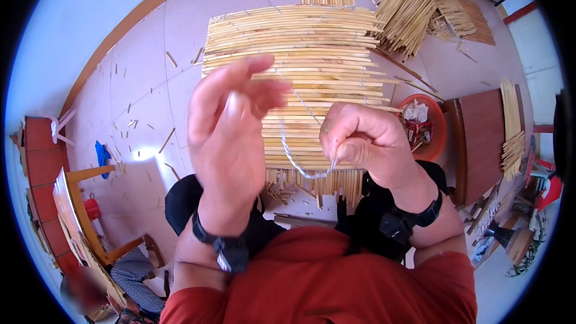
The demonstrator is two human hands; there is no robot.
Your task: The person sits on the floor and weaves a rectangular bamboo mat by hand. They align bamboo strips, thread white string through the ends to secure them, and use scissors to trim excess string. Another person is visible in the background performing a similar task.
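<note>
My right hand [367, 144] is closed in a pinch around a twisted white cord [292, 159], with a thin, shiny tip just below the thumb. From that pinch the cord hangs in a loop and curves up toward my left hand [231, 126]. Raised and smeared by motion, my left hand has its fingers apart and nothing visible in it. Beneath both hands lies a mat of pale straw-coloured reed stalks [288, 48], laid side by side. Thin lines of cord cross the stalks, and one slanting strand runs between my hands.
Bundled stalks [407, 15] lie at the far right, near an orange-red basin [437, 135] holding scraps. A brown wooden bench [482, 144] stands right of it, with more stalks beyond. Cut bits litter the tiled floor. Another person's patterned trouser leg [137, 273] shows at lower left beside a wooden frame [90, 216].
</note>
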